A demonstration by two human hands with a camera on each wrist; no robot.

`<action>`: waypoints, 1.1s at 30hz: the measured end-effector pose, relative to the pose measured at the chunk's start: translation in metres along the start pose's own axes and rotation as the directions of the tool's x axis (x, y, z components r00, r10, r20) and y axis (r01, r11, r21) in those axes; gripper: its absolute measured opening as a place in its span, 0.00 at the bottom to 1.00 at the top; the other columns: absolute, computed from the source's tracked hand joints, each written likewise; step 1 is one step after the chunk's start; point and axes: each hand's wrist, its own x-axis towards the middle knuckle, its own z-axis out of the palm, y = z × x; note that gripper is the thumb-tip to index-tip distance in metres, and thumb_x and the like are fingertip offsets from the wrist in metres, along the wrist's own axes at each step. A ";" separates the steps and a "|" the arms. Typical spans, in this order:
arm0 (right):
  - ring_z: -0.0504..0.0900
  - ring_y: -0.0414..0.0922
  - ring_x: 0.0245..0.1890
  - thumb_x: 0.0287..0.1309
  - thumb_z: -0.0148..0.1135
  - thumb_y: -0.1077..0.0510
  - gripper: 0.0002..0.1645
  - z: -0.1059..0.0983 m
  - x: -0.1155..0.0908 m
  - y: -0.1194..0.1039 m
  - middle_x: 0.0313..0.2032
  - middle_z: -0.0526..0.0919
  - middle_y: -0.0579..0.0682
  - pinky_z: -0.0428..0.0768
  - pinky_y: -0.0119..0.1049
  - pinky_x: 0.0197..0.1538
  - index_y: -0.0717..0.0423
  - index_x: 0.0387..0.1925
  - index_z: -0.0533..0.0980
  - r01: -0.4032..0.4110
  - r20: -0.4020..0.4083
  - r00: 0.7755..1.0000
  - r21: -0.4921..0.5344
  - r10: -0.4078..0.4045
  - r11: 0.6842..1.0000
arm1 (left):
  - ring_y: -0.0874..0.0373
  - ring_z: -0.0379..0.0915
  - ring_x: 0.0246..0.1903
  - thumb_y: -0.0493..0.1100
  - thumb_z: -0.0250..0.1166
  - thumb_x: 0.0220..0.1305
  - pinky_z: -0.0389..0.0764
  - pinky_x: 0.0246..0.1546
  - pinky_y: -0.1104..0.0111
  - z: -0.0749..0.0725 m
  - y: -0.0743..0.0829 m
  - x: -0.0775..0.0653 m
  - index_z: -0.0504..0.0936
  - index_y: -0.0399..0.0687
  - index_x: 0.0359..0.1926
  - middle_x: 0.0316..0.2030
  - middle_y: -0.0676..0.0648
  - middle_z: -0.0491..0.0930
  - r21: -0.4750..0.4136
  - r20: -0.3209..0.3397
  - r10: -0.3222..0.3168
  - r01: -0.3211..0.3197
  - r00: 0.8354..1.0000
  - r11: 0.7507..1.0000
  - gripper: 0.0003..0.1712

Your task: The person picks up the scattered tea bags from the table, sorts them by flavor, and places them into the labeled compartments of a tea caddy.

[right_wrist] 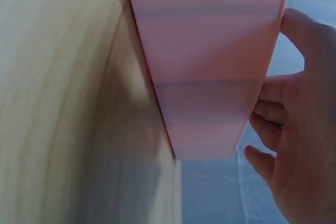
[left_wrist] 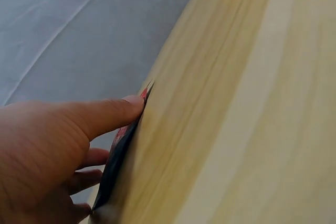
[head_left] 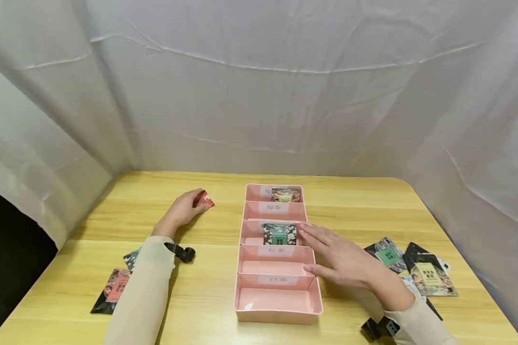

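My left hand (head_left: 183,210) pinches a small red tea sachet (head_left: 205,199) at the far left of the table. In the left wrist view the thumb lies on the sachet's printed face, and its dark edge (left_wrist: 113,169) shows close over the wood. My right hand (head_left: 345,256) rests with extended fingers at the right rim of a pink divided box (head_left: 278,316). From the right wrist, fingertips meet the rim of the box's side wall (right_wrist: 210,51). A dark green floral sachet (head_left: 280,235) stands in the middle compartment, beside those fingertips. Another, brownish sachet (head_left: 286,195) sits in the farthest compartment.
Several loose sachets lie right of the box, including a green-labelled one (head_left: 387,254) and a yellow-labelled one (head_left: 429,278). Beside the left forearm lie a red-labelled sachet (head_left: 116,287) and a partly covered one (head_left: 131,258). White curtain (head_left: 276,105) hangs behind the table.
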 end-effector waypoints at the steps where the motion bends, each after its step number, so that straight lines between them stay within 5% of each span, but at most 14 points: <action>1: 0.57 0.55 0.72 0.67 0.51 0.34 0.46 -0.001 0.001 0.001 0.74 0.54 0.54 0.62 0.53 0.69 0.56 0.75 0.54 0.000 0.001 1.000 0.001 0.000 1.000 | 0.34 0.59 0.65 0.49 0.61 0.70 0.59 0.66 0.43 0.000 0.000 0.000 0.60 0.33 0.71 0.66 0.30 0.64 0.007 -0.001 -0.002 0.002 1.000 1.000 0.38; 22: 0.57 0.54 0.71 0.67 0.51 0.34 0.46 -0.004 0.005 0.005 0.74 0.54 0.53 0.66 0.52 0.66 0.54 0.75 0.55 -0.026 0.004 1.000 0.001 0.026 1.000 | 0.38 0.68 0.55 0.46 0.68 0.63 0.67 0.61 0.47 -0.012 -0.006 0.004 0.64 0.26 0.68 0.59 0.27 0.71 -0.043 0.039 -0.033 0.035 0.999 0.998 0.40; 33: 0.58 0.53 0.71 0.67 0.52 0.34 0.46 -0.005 0.005 0.003 0.74 0.54 0.53 0.68 0.52 0.65 0.54 0.75 0.55 -0.028 0.002 1.000 0.002 0.028 1.000 | 0.35 0.62 0.59 0.48 0.75 0.55 0.64 0.62 0.46 -0.015 -0.017 0.002 0.72 0.29 0.63 0.58 0.28 0.70 -0.127 0.050 -0.004 0.010 0.999 0.992 0.41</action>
